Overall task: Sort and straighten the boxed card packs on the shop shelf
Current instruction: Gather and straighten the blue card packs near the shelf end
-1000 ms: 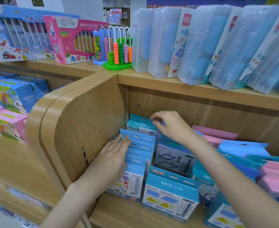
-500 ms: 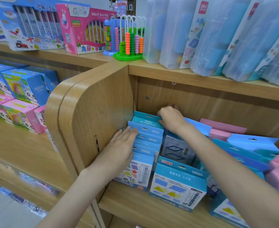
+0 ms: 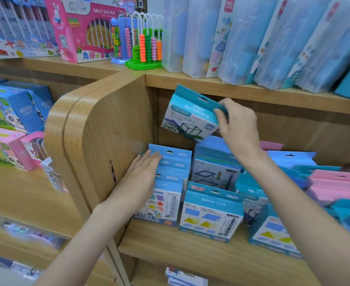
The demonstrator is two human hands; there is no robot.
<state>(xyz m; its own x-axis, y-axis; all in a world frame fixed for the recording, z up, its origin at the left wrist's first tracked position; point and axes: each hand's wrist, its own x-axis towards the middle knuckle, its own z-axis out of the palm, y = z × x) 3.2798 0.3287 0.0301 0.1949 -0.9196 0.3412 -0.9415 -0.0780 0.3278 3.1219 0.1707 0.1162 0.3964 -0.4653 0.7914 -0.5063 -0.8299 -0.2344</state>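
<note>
My right hand (image 3: pixel 239 125) grips a teal card pack (image 3: pixel 190 115) by its right edge and holds it tilted in the air above the rows, just under the upper shelf. My left hand (image 3: pixel 143 174) lies flat, fingers together, against the left side of a row of blue card packs (image 3: pixel 171 182) that stands by the shelf's wooden side wall. To the right stands a second row with a blue pack of shapes (image 3: pixel 211 215) at the front. Further right lie blue and pink packs (image 3: pixel 335 182) in a loose jumble.
The wooden shelf board (image 3: pixel 190 252) has bare room in front of the rows. The rounded side panel (image 3: pixel 108 131) closes the bay on the left. Above stand clear plastic cases (image 3: pixel 252 38) and a green abacus (image 3: pixel 147 48). Boxed toys (image 3: pixel 9 112) fill the shelves at left.
My right hand has pulled a teal pack up out of the back of the row and now holds it in the air. My left hand stays pressed on the left row.
</note>
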